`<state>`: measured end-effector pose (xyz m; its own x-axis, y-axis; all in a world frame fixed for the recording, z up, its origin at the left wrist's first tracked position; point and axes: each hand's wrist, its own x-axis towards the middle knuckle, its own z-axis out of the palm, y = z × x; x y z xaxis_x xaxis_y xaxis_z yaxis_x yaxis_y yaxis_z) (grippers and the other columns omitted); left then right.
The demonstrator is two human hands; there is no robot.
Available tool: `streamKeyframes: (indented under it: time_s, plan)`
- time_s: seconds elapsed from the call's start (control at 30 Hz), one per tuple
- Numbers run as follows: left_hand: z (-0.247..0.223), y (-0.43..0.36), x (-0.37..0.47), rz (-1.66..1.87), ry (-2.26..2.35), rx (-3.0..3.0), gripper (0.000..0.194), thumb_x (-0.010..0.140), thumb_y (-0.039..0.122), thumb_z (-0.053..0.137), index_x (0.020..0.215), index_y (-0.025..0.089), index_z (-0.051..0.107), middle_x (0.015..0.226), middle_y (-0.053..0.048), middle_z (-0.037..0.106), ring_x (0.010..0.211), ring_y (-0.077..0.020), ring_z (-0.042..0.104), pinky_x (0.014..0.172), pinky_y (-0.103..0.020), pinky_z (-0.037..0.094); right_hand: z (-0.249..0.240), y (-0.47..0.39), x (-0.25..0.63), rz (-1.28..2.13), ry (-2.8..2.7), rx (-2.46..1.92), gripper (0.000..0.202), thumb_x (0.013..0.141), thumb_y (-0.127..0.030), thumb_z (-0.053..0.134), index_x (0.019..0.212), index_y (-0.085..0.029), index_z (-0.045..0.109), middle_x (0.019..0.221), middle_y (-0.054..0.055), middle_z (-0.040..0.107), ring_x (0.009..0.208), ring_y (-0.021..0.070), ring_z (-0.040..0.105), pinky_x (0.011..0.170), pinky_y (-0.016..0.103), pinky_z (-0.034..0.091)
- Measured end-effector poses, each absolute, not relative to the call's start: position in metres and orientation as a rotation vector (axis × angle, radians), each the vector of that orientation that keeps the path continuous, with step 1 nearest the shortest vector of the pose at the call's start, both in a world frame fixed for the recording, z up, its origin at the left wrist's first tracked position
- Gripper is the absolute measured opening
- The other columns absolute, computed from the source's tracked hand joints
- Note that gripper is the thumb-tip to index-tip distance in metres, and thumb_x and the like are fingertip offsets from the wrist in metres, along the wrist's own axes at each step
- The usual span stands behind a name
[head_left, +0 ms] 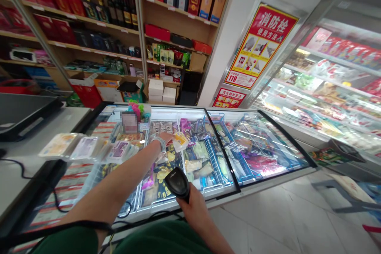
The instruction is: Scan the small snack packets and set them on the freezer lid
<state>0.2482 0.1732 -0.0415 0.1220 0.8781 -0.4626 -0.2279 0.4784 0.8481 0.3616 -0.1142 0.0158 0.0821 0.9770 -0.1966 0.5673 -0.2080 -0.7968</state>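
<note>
My right hand (pixel 193 202) is wrapped round the handle of a black barcode scanner (pixel 176 182), held above the near side of a glass-topped freezer. Further out, my left hand (pixel 165 138), with a bracelet at the wrist, grips the edge of a clear plastic food pack (pixel 180 141) with yellow contents. To its left lie several clear packs: one with a purple label (pixel 119 150), a pale one (pixel 86 148) and a yellowish one (pixel 61 145). Beneath the hands, bagged frozen foods (pixel 195 154) show in the freezer's wire baskets.
The freezer's black dividing frame (pixel 220 147) runs between its glass sections. Black cable (pixel 56 194) trails along the left. A counter (pixel 59 121) adjoins the freezer, and a grey stool (pixel 342 194) stands at right. Stocked shelves (pixel 98 24) line the back.
</note>
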Motion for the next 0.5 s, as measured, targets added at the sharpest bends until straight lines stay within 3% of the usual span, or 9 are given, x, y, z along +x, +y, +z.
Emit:
streamKeyframes:
  time_s: [0.1,0.23,0.33,0.5]
  plan:
    - [-0.044,0.171,0.243,0.758,1.291,0.628,0.024,0.085,0.033,0.066,0.097,0.012,0.063,0.089,-0.006,0.066,0.073,-0.0144,0.062,0.064,-0.029,0.052,0.019,-0.113,0.359,1.002,-1.554,-1.831,0.021,0.078,-0.017,0.061,0.099,-0.019,0.059,0.098,0.007,0.068,0.094,0.0238,0.064,0.077,0.03,0.045]
    - [-0.044,0.155,0.221,0.671,1.318,0.572,0.026,0.059,0.018,0.083,0.064,0.014,0.058,0.053,-0.005,0.059,0.048,-0.0154,0.057,0.047,-0.025,0.039,0.022,-0.111,0.354,1.005,-1.613,-1.815,0.021,0.078,-0.017,0.061,0.1,-0.019,0.058,0.097,0.007,0.068,0.093,0.0238,0.065,0.076,0.029,0.045]
    - [-0.041,0.133,0.196,0.694,1.279,0.552,0.028,0.052,0.013,0.083,0.062,0.014,0.058,0.053,-0.005,0.06,0.05,-0.0154,0.058,0.048,-0.024,0.041,0.021,-0.108,0.349,1.019,-1.666,-1.792,0.022,0.079,-0.017,0.062,0.1,-0.018,0.058,0.097,0.008,0.068,0.093,0.0244,0.065,0.077,0.03,0.045]
    - [-0.041,0.087,0.152,0.759,1.243,0.502,0.027,0.052,0.013,0.082,0.068,0.013,0.061,0.064,-0.007,0.066,0.056,-0.014,0.06,0.05,-0.022,0.043,0.014,-0.103,0.338,1.043,-1.756,-1.732,0.025,0.08,-0.018,0.062,0.104,-0.017,0.06,0.1,0.009,0.068,0.097,0.0249,0.064,0.081,0.031,0.046]
